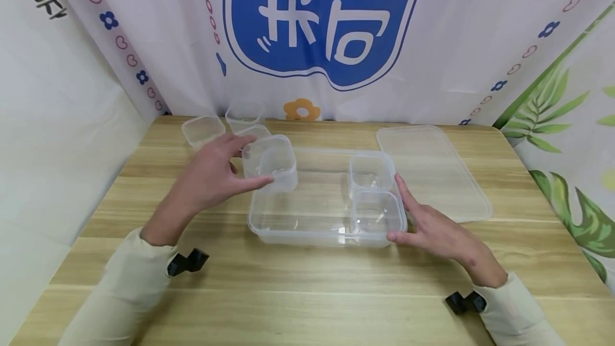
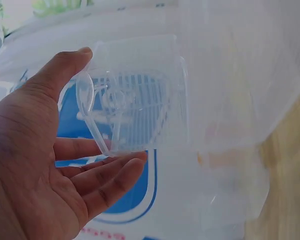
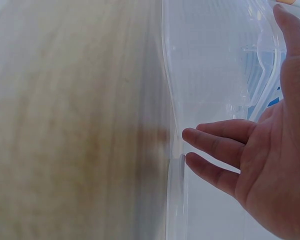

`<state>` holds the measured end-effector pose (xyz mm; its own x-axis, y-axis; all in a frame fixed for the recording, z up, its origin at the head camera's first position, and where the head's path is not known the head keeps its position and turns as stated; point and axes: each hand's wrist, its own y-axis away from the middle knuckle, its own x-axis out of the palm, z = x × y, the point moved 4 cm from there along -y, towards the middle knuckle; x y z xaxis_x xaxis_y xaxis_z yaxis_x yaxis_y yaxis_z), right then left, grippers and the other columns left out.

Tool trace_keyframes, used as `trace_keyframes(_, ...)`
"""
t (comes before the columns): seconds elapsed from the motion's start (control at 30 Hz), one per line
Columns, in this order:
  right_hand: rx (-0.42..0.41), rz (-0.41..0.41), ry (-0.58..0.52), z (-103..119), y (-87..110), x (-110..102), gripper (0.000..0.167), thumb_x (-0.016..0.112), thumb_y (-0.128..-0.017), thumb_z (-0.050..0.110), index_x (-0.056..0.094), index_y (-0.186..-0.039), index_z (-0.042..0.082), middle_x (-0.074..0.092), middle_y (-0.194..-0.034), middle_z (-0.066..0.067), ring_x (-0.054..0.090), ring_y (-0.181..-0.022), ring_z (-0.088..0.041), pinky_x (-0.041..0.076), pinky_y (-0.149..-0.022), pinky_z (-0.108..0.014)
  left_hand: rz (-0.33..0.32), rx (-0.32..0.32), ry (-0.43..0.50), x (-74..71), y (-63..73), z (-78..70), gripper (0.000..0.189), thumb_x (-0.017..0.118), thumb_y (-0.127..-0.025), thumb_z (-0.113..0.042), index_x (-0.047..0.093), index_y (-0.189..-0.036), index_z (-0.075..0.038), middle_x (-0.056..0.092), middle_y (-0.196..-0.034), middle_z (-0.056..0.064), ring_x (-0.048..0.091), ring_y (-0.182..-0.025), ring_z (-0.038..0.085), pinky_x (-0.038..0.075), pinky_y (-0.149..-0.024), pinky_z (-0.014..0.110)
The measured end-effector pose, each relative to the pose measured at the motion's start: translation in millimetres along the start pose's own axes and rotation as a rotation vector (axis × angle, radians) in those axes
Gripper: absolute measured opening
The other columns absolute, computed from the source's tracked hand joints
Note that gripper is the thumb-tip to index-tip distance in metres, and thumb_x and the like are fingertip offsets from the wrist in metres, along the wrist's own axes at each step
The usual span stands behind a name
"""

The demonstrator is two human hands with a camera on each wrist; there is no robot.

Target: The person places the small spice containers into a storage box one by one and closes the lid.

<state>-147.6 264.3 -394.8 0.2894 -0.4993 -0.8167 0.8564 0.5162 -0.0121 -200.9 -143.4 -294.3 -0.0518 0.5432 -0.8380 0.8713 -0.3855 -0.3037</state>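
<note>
My left hand [image 1: 207, 176] pinches a small clear plastic container [image 1: 271, 155] between thumb and fingers, above the left back part of a large clear plastic box [image 1: 300, 239]. The left wrist view shows the same small container [image 2: 137, 100] between my thumb and fingertips. Inside the box, at its right end, sit two more small containers, one behind [image 1: 371, 172] and one in front [image 1: 378, 212]. My right hand [image 1: 434, 228] touches the box's right side with fairly straight, spread fingers, the thumb at the front corner. In the right wrist view the fingers [image 3: 215, 145] lie against the box wall.
Behind my left hand stand several small clear containers, among them a left one [image 1: 204, 130] and a back one [image 1: 245, 113]. A flat clear lid [image 1: 439, 175] lies right of the box on the wooden table [image 1: 307, 298]. A printed cloth [image 1: 182, 41] hangs along the table's back edge.
</note>
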Motion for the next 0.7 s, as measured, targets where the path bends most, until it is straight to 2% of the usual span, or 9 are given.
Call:
trace_keyframes(0.1,0.003,0.001,-0.001,-0.2,0.1,0.1,0.114,0.073,-0.096,0.043,-0.015,-0.164,0.019,0.03,-0.156,-0.036,0.051,-0.13,-0.045,0.04,-0.106,-0.062,0.028,0.021,0.004,8.9,-2.7,-7.0,0.084,0.087,-0.078,-0.054,0.062,-0.139,-0.003,0.062,-0.121,0.014,0.064,-0.086,0.023,0.055,-0.069,0.038)
trace_keyframes(0.27,0.01,0.003,-0.006,-0.3,0.7,0.0,0.114,0.073,-0.096,0.043,-0.015,-0.164,0.018,0.031,-0.155,-0.037,0.053,-0.129,-0.045,0.041,-0.105,-0.063,0.073,0.06,-0.007,22.6,-6.2,-16.8,0.088,0.086,-0.077,-0.06,0.062,-0.14,-0.004,0.062,-0.124,0.013,0.062,-0.076,0.019,0.055,-0.065,0.035)
trace_keyframes(0.53,0.008,0.005,-0.012,0.0,0.5,0.8,0.113,0.073,-0.096,0.042,-0.013,-0.164,0.016,0.032,-0.155,-0.037,0.053,-0.129,-0.045,0.042,-0.105,-0.062,0.117,0.142,-0.013,42.2,-3.6,-32.0,0.09,0.084,-0.076,-0.062,0.061,-0.141,-0.004,0.063,-0.113,0.01,0.058,-0.07,0.013,0.052,-0.059,0.029)
trace_keyframes(0.7,0.004,0.005,-0.011,0.3,0.2,-0.6,0.114,0.073,-0.096,0.042,-0.015,-0.164,0.019,0.031,-0.155,-0.037,0.052,-0.13,-0.046,0.041,-0.105,-0.062,0.144,0.181,-0.007,54.8,-1.9,-40.9,0.09,0.084,-0.076,-0.062,0.062,-0.14,-0.002,0.064,-0.115,0.011,0.058,-0.073,0.014,0.052,-0.061,0.028)
